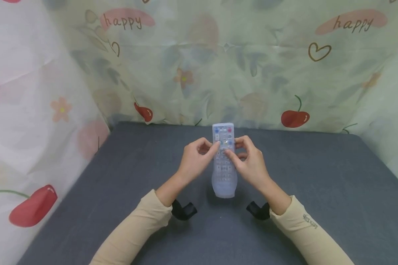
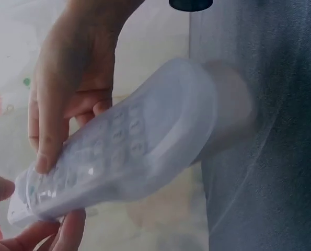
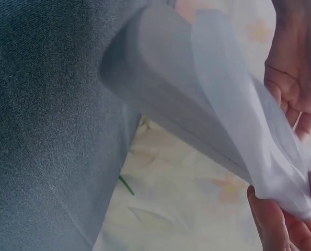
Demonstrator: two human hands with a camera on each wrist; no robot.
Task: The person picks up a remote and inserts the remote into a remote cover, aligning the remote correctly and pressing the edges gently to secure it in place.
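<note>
A white remote control [image 1: 223, 129] with blue and red buttons stands roughly upright between both hands, over the dark table. Around it is a translucent sleeve-like cover [image 2: 181, 112]. In the right wrist view the remote's grey lower body [image 3: 160, 63] shows outside the cover, whose lower end hangs apart from it. My left hand [image 1: 197, 156] pinches the upper left side, thumb on the front. On the right edge, slightly lower, my right hand [image 1: 252, 162] pinches the cover and remote, its thumb over the buttons. Fingers behind the remote are partly hidden.
The dark cloth-covered table [image 1: 136, 154] spreads beneath both forearms. A printed curtain [image 1: 192, 48] with cherries and hearts hangs behind and at the sides. Black straps or mounts [image 1: 184, 211] stick out at both wrists.
</note>
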